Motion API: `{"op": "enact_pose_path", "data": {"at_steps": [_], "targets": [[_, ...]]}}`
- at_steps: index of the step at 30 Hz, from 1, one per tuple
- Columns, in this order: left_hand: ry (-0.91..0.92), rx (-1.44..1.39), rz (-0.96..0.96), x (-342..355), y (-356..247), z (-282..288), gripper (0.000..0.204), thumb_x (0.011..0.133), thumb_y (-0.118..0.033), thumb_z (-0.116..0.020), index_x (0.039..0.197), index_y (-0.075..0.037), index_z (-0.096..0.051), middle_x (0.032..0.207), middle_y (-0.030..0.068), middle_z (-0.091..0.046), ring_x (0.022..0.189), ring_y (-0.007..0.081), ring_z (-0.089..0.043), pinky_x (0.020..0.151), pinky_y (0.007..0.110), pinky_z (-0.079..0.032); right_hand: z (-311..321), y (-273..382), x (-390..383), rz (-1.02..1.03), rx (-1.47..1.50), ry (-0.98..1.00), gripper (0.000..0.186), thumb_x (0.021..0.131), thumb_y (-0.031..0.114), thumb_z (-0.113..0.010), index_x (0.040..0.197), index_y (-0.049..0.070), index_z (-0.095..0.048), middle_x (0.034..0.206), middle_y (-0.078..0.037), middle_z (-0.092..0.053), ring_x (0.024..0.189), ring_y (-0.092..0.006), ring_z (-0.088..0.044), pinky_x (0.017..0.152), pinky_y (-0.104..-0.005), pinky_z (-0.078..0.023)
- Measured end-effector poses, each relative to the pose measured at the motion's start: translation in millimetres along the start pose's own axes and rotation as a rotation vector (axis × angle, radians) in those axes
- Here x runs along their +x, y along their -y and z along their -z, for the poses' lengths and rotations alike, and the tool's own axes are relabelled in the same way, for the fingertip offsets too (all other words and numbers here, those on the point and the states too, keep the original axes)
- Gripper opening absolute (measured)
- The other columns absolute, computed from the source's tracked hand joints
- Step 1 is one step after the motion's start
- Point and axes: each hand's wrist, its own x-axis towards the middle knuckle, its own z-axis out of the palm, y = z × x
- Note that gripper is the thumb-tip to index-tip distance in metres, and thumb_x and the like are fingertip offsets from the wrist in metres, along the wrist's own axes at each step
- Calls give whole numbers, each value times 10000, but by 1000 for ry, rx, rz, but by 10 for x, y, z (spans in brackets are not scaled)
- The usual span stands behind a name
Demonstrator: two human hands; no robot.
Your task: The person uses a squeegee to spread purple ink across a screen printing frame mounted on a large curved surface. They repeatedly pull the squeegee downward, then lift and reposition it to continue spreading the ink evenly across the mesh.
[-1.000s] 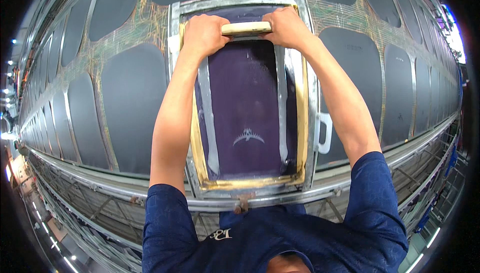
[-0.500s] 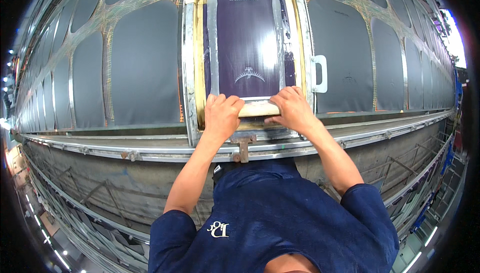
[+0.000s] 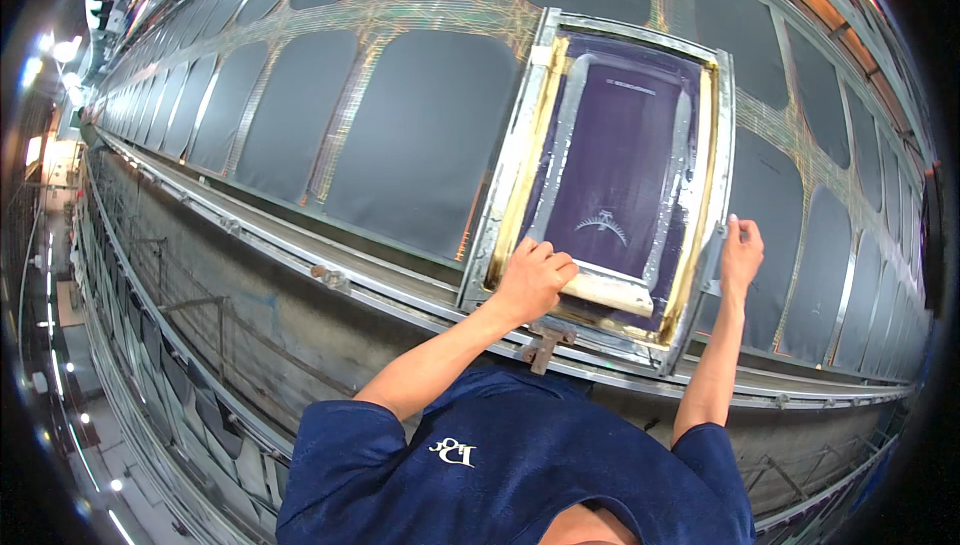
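Observation:
A screen-printing frame (image 3: 727, 115) with metal edges lies across the long table, its purple mesh (image 3: 625, 165) bordered by tape and smeared ink. A pale crest and a line of lettering show in the mesh. At the near end of the mesh rests a squeegee (image 3: 610, 291) with a pale wooden grip. My left hand (image 3: 535, 283) is closed over the squeegee's left end. Out at the frame's right side, my right hand (image 3: 741, 253) has its fingers curled at the side handle (image 3: 716, 245), which it mostly covers.
Dark grey fabric panels (image 3: 420, 135) lie in rows along the table, with thin coloured outlines between them. A metal rail (image 3: 400, 310) with small stops runs along the near edge; a rusty bracket (image 3: 545, 347) sits below the frame. Racks (image 3: 180, 385) stand below at the left.
My right hand has let go of the squeegee and moved right to the frame's side handle. My left hand stays on the squeegee. The view has turned, so the frame appears slanted.

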Motion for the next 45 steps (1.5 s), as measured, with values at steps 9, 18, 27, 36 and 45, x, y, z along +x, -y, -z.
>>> {"op": "enact_pose_path", "data": {"at_steps": [9,18,27,36,45], "targets": [[30,146,38,-761,1474,1069,329,616,-88,-747,931,-177,-720,983,-61,-694,902,182,-624,842,377,-441,-1500,1006,-917,82,375,11,225,940,257,-699,885,42,-661,724,-98,-644,623,-173,-547,593,-361,-455],[11,216,-15,-1818,2311,1829,470,601,-55,-757,1059,-150,-718,1070,-33,-718,852,192,-604,790,374,-424,-2196,2231,-1717,-19,386,65,269,944,283,-681,881,30,-615,703,-107,-672,619,-213,-600,635,-391,-482],[-25,159,-99,-1603,2680,1600,446,604,5,-660,1035,-104,-694,1041,-4,-711,820,213,-589,758,376,-409,-2427,2125,-1697,23,157,34,242,943,291,-657,916,53,-625,772,-181,-694,748,-403,-671,699,-466,-501],[-138,205,-144,677,4092,1484,349,650,1,-677,958,-161,-704,996,-21,-718,838,225,-614,783,418,-423,-2322,2557,-998,274,75,229,309,922,352,-702,1042,67,-704,1036,-156,-722,1006,-346,-659,874,-456,-504],[203,108,63,2232,4514,1955,249,713,-322,-835,864,-143,-752,790,109,-716,824,357,-684,738,480,-534,-2946,4268,428,849,-191,551,447,807,422,-795,1066,65,-724,1011,-166,-721,1029,-370,-652,959,-459,-482]]}}
